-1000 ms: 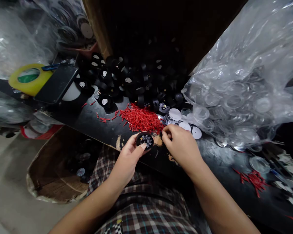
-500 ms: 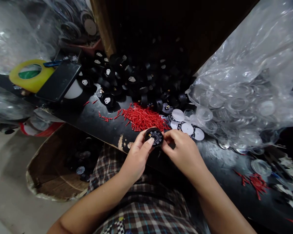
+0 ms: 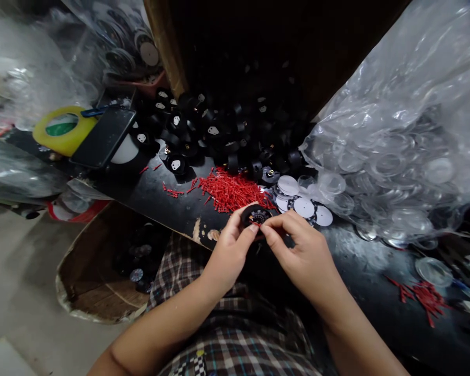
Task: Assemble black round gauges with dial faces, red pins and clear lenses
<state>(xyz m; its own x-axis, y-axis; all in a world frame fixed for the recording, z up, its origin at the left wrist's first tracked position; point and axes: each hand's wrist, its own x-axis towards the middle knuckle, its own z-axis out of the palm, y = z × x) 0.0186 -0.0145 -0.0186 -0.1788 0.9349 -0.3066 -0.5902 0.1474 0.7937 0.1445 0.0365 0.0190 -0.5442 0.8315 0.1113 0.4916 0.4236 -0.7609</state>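
a dark, scuffed surface (image 3: 160, 196) carries a heap of black round casings (image 3: 215, 130) at the back, with a heap of red pins (image 3: 229, 188) just in front of it. white discs (image 3: 304, 206) lie beside the pins, at the mouth of a big clear plastic bag (image 3: 395, 130) full of clear round covers. to the left a dark phone (image 3: 104, 137) rests partly on a yellow tape roll (image 3: 68, 148). a few more red pins (image 3: 425, 297) lie far right. a cardboard box (image 3: 97, 292) sits on the floor below.
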